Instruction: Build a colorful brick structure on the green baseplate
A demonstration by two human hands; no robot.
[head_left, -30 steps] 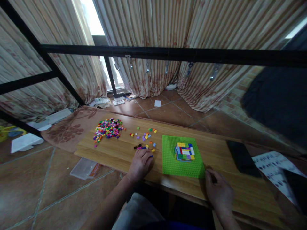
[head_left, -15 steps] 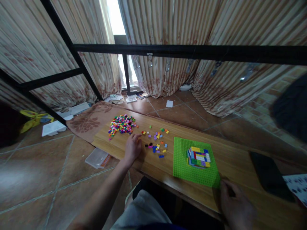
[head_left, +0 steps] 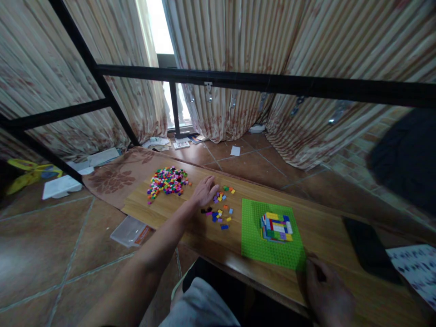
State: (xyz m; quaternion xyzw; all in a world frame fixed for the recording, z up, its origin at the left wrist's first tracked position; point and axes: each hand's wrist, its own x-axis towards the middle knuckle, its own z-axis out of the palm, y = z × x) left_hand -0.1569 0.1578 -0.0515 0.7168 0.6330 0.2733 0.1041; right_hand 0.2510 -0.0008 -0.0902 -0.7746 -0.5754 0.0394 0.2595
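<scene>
My left hand (head_left: 205, 191) is over the far side of the loose toy bricks (head_left: 215, 215) in the middle of the tabletop, its fingers stretched forward and covering a few of them. Nothing shows in its fingers. To the right lies a green baseplate (head_left: 254, 247) bearing a small hollow block of multicoloured bricks (head_left: 276, 227). By the baseplate's near right corner rests my right hand (head_left: 329, 290), fingers curled and thumb bent against them. Whether a brick is inside that hand is hidden.
A large pile of small bricks (head_left: 168, 181) lies on the wooden table (head_left: 211, 247) at the left. A dark flat object (head_left: 369, 250) and a printed sheet (head_left: 413, 268) are at the right. A clear plastic box (head_left: 127, 230) sits on the floor. A black metal frame (head_left: 238, 79) spans the far side.
My left hand has moved forward and right, from beside the pile to over the loose bricks, with its fingers extending. My right hand stays by the baseplate corner. The view has shifted slightly.
</scene>
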